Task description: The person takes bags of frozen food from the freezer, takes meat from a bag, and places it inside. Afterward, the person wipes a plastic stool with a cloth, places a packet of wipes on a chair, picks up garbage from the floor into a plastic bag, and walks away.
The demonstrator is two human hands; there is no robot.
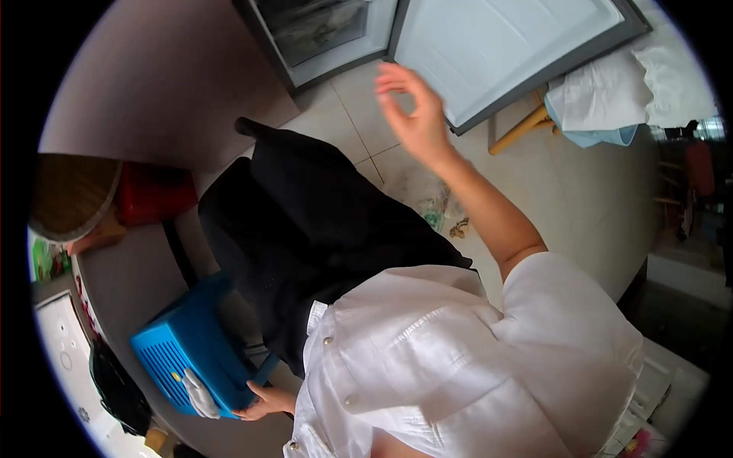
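My left hand (263, 401) is at the lower left, its fingers curled round the edge of a blue plastic stool (172, 343) with a slatted top. A pale glove (201, 395) lies on the stool beside those fingers. My right hand (416, 114) is raised over the tiled floor with nothing in it, thumb and fingers apart and slightly bent. Close by, a fridge door (504, 53) stands wide, its pale inner side showing. Left of the door, part of the fridge compartment (321, 34) can be seen.
Clear plastic bags (427, 198) lie on the tiles by my black-trousered legs (321, 206). White cloths (603, 95) hang over a wooden-legged stand (527, 130) at the upper right. A red box (156, 195) and a round woven basket (72, 195) are at the left.
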